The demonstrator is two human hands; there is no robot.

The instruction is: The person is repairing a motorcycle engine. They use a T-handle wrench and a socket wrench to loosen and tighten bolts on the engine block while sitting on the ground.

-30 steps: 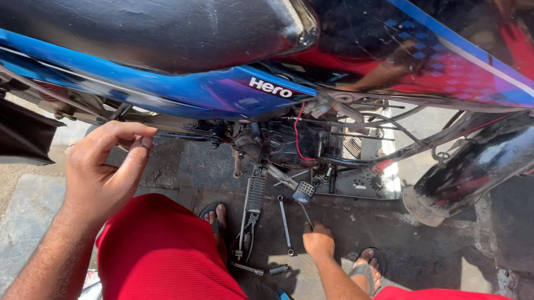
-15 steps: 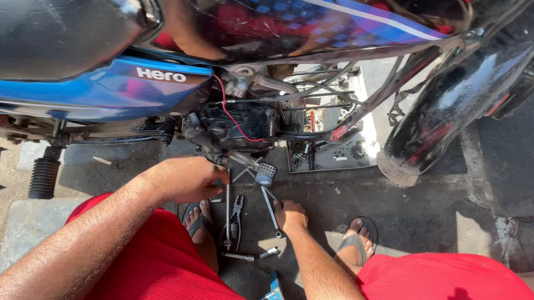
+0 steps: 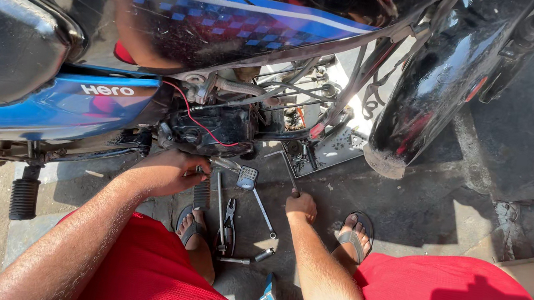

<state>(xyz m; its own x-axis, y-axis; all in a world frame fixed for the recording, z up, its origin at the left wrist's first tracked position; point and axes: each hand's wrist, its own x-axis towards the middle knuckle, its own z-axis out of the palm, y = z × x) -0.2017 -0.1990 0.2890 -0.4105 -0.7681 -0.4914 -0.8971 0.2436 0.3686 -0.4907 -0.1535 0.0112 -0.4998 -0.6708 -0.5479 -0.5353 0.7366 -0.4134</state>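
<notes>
1. the left hand (image 3: 170, 172), left of centre, curls closed around a small part at the engine's (image 3: 210, 128) lower edge; which part cannot be told.
2. the right hand (image 3: 301, 205), at centre, grips the lower end of a bent metal rod tool (image 3: 286, 166) reaching up toward the engine.
3. a good turn likely needs the left hand steadying while the right keeps the rod seated straight.
4. pliers (image 3: 230, 213) and a wrench (image 3: 260, 205) lie on the ground between the sandalled feet.

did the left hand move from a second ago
Yes. The left hand has gone from out beside the seat in to the black engine block, under the blue side panel.
</notes>
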